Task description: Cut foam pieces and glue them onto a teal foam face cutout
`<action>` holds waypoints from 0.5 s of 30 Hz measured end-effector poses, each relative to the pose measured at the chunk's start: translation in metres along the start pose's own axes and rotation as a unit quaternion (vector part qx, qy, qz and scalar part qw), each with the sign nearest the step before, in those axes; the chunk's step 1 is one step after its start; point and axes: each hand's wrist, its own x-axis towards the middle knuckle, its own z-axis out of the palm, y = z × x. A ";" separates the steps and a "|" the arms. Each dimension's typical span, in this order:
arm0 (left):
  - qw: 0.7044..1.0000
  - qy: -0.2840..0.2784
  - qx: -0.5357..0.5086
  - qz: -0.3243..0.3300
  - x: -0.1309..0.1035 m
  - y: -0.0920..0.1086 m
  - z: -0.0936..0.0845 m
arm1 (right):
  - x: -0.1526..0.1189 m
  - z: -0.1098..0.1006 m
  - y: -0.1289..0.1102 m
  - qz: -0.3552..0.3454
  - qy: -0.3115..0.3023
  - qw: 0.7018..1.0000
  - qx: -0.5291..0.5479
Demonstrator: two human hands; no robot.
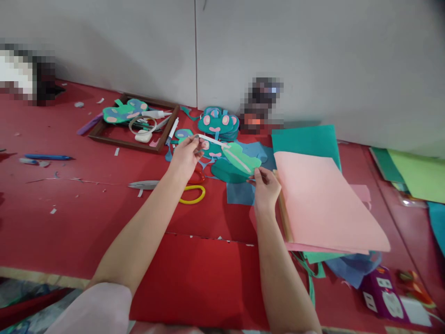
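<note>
My left hand (187,155) pinches the end of a thin white strip (212,140), which runs across to a light green scalloped cut-out (239,155). A pale band lies along the middle of that cut-out. With fingers closed on its lower right edge, my right hand (267,185) holds the cut-out above the table. Beneath it are a dark green cut-out (225,170) and blue sheet pieces (240,194). A green frog-face piece (212,147) with pink parts lies just behind. Scissors with red and yellow handles (193,195) are partly hidden by my left forearm.
A stack of frog-face pieces (218,124) sits near the wall. To its left, a brown wooden frame (127,143) holds tubes and tape. Pink sheets (327,199) lie over green ones at right. A purple box (382,294) stands front right; a blue pen (47,157) lies left.
</note>
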 end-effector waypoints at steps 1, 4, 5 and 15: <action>1.000 0.013 -0.022 -0.002 0.003 0.000 -0.003 | 0.000 0.000 0.000 -0.001 -0.001 1.000 -0.001; 0.998 0.045 -0.033 0.011 0.013 -0.002 -0.013 | 0.000 -0.001 0.002 -0.001 -0.004 1.000 -0.004; 0.998 0.050 -0.032 0.014 0.016 -0.002 -0.016 | 0.001 -0.001 0.003 -0.001 -0.004 1.000 -0.005; 0.982 0.011 -0.051 0.184 0.019 0.019 -0.035 | 0.000 -0.001 0.003 0.009 -0.002 1.000 0.016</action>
